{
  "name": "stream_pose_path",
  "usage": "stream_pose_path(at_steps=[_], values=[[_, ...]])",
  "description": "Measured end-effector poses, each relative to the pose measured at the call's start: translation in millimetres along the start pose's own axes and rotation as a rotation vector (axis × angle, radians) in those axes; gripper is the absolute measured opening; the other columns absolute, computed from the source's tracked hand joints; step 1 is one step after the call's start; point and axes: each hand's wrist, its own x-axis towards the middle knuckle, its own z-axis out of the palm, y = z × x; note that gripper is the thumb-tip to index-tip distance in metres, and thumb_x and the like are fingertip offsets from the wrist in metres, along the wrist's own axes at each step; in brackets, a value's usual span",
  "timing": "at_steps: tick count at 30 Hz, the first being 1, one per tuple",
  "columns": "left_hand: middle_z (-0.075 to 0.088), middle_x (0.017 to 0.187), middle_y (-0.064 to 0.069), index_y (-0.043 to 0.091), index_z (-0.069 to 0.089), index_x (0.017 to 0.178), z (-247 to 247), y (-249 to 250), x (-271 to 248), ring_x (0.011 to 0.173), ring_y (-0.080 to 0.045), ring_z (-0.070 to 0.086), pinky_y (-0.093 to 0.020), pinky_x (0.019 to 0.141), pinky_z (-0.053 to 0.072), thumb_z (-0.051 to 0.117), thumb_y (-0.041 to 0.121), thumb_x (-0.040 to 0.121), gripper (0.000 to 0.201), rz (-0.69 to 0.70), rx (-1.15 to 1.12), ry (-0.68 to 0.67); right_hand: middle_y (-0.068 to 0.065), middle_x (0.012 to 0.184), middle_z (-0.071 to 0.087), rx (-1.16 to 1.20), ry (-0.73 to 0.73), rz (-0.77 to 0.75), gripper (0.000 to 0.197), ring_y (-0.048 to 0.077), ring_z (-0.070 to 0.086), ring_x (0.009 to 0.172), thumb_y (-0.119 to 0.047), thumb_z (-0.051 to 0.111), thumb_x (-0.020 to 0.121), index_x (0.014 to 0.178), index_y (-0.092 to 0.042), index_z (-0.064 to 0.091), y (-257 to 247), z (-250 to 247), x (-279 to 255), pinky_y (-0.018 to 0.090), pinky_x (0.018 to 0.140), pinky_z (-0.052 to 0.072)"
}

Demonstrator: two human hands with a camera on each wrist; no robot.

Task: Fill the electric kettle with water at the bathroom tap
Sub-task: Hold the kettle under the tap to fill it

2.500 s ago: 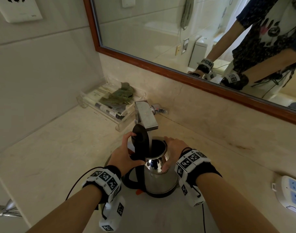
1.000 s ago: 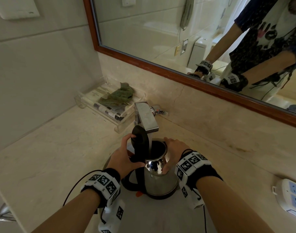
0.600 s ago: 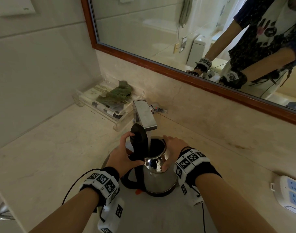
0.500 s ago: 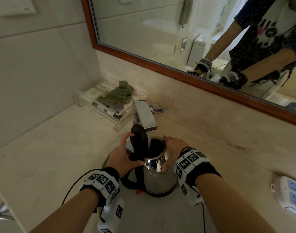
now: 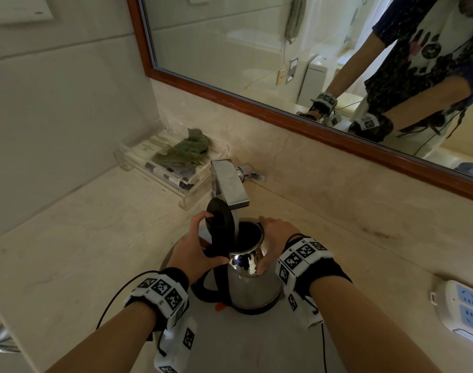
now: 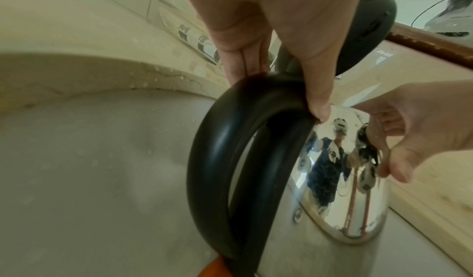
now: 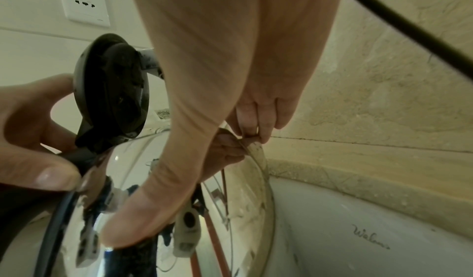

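A steel electric kettle (image 5: pixel 252 286) stands in the sink (image 5: pixel 243 345) under the square chrome tap (image 5: pixel 230 184). Its black lid (image 5: pixel 220 219) is tipped up, and a thin stream of water runs from the spout into the open mouth. My left hand (image 5: pixel 197 246) grips the top of the black handle (image 6: pixel 220 160), with its forefinger behind the lid (image 6: pixel 371 28). My right hand (image 5: pixel 273 238) holds the kettle's upper body, thumb on the shiny front (image 7: pixel 230 200) and fingers curled over the far rim. The water level inside is hidden.
A clear tray (image 5: pixel 187 200) with a green cloth and sachets sits on the marble counter (image 5: pixel 82 238) behind the tap on the left. A white power strip (image 5: pixel 466 313) lies at the right. A framed mirror (image 5: pixel 256 49) hangs above, and a wall socket (image 7: pixel 84 0) is on the left wall.
Both hands and the kettle stay as they were under the tap. Only the head view has shifted slightly.
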Motion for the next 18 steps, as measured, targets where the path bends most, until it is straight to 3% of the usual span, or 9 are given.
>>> stream_pose_path(at_steps=[7, 14, 18], values=[[0.063, 0.076, -0.002, 0.034, 0.021, 0.13, 0.8, -1.6, 0.1, 0.075, -0.019, 0.065, -0.02, 0.064, 0.05, 0.083, 0.014, 0.062, 0.094, -0.004, 0.0, -0.002, 0.013, 0.144, 0.044, -0.002, 0.004, 0.003, 0.117, 0.03, 0.045, 0.131, -0.042, 0.089, 0.055, 0.147, -0.006, 0.025, 0.6, 1.0, 0.4, 0.04, 0.11, 0.04], [0.064, 0.08, -0.003, 0.033, 0.021, 0.131, 1.2, 0.1, -0.1, 0.076, -0.019, 0.065, -0.015, 0.063, 0.046, 0.083, 0.014, 0.062, 0.095, -0.005, -0.003, 0.002, 0.014, 0.142, 0.045, -0.008, 0.013, 0.008, 0.11, 0.031, 0.046, 0.129, -0.04, 0.086, 0.06, 0.146, -0.005, 0.027, 0.8, 1.2, 1.7, 0.041, 0.107, 0.042], [0.066, 0.082, -0.006, 0.035, 0.021, 0.131, 1.6, -1.2, -0.4, 0.076, -0.02, 0.066, -0.021, 0.066, 0.05, 0.083, 0.016, 0.062, 0.095, -0.005, 0.006, -0.001, 0.014, 0.14, 0.048, -0.01, 0.012, 0.009, 0.106, 0.031, 0.049, 0.127, -0.039, 0.087, 0.06, 0.143, -0.005, 0.031, 0.1, 0.6, 2.2, 0.042, 0.105, 0.044]])
